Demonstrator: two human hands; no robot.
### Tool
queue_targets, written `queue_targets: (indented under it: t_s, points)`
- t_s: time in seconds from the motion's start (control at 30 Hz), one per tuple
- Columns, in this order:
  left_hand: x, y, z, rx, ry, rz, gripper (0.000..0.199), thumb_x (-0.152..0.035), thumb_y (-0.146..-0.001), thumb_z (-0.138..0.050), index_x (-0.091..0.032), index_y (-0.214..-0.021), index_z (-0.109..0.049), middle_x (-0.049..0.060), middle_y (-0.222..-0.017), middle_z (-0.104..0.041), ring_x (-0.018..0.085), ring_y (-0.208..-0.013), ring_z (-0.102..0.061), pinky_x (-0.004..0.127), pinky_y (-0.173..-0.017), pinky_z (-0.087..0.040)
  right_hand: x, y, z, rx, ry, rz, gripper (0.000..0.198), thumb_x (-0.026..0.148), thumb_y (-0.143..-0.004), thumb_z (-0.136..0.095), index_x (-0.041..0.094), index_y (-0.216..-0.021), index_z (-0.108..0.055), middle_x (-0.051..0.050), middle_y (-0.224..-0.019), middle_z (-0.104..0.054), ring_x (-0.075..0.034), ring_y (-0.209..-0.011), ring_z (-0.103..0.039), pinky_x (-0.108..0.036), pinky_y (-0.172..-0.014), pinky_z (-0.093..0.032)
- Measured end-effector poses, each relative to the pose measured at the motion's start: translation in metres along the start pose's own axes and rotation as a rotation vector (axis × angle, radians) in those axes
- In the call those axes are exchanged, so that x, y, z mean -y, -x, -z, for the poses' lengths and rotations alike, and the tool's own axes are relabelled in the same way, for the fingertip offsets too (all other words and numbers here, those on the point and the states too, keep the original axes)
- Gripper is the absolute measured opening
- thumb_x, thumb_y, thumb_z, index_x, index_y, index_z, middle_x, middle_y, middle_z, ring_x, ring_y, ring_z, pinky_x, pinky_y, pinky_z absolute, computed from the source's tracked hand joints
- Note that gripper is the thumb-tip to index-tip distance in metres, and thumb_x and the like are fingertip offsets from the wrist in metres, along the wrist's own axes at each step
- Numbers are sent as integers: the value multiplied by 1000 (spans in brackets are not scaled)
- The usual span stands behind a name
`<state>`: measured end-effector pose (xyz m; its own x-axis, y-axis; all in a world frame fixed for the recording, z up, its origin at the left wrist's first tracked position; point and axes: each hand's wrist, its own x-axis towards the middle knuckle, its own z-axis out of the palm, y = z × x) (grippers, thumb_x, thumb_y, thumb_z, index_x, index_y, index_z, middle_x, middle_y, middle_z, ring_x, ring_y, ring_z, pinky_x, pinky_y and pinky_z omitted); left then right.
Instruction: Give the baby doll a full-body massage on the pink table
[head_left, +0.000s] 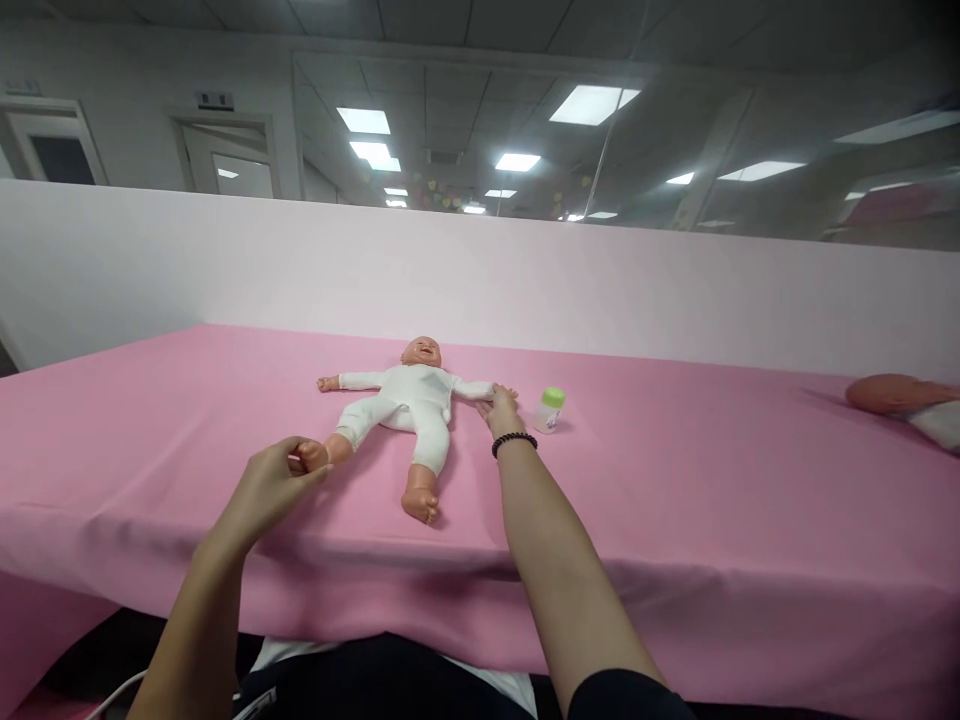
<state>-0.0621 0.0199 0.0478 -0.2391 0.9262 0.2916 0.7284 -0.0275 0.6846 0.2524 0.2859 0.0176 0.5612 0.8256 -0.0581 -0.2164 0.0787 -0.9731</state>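
**Both hands on a baby doll laid out on a pink table**

At the left, the left hand [270, 487] curls its fingers around one bare foot [310, 456] of the baby doll [409, 405], gripping it at the near end of that leg; the doll lies on its back near the middle of the pink tablecloth [675, 500], head towards the pale partition [225, 260], arms spread wide, dressed in a white bodysuit, its other leg stretched towards the near edge; to the right of the body, the right hand [501, 410], a dark bead bracelet [514, 441] on its wrist, rests on the doll's outstretched hand, though whether the fingers close around it I cannot tell; just beside that hand stands a small baby bottle [550, 409] with a green cap, upright and untouched; far right, a second doll's head [889, 393] lies at the table's edge.
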Motion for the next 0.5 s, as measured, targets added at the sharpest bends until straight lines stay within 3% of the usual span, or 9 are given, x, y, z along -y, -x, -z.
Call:
queue_targets:
  t_s: [0.13, 0.2, 0.3, 0.37, 0.43, 0.5]
  points:
    - [-35, -41, -7, -182, 34, -112, 24, -42, -74, -71, -22, -87, -66, 1, -85, -72, 23, -83, -68, 28, -69, -48, 6, 7, -8, -21, -9, 127, 42, 25, -81, -63, 17, -120, -49, -9, -109, -66, -17, -86, -66, -25, -72, -53]
    - [-58, -75, -21, -206, 52, -186, 25, -35, -73, -72, -21, -93, -66, 3, -90, -73, 23, -85, -68, 28, -70, -48, 11, 19, -18, 40, 70, 376, 42, 28, -79, -68, 20, -116, -50, -7, -110, -66, -17, -87, -64, -26, -75, -51]
    - [-81, -122, -52, -66, -71, -255, 22, -26, -72, -73, -19, -91, -65, 6, -93, -72, 24, -86, -67, 29, -70, -48, 12, 40, -31, 341, 314, 867, 32, 26, -78, -67, 21, -107, -56, -5, -105, -67, -19, -92, -61, -31, -83, -49]
    - [-87, -138, -67, -11, -151, -281, 20, -23, -72, -72, -18, -90, -65, 8, -92, -71, 26, -85, -67, 31, -68, -47, 10, 48, -36, 512, 456, 1030, 28, 22, -76, -66, 21, -103, -59, -5, -103, -67, -21, -97, -60, -34, -88, -48]
    - [-85, -137, -68, -18, -160, -290, 19, -23, -73, -72, -18, -89, -64, 8, -90, -71, 26, -84, -67, 31, -67, -47, 8, 47, -38, 536, 468, 1015, 28, 22, -75, -66, 22, -102, -59, -5, -102, -67, -21, -97, -59, -34, -88, -48]
    - [-76, -118, -55, -49, -82, -278, 18, -26, -73, -72, -19, -87, -64, 5, -89, -71, 25, -83, -67, 30, -66, -47, 8, 38, -36, 408, 327, 847, 31, 26, -76, -68, 21, -105, -57, -5, -103, -67, -19, -93, -61, -32, -84, -50]
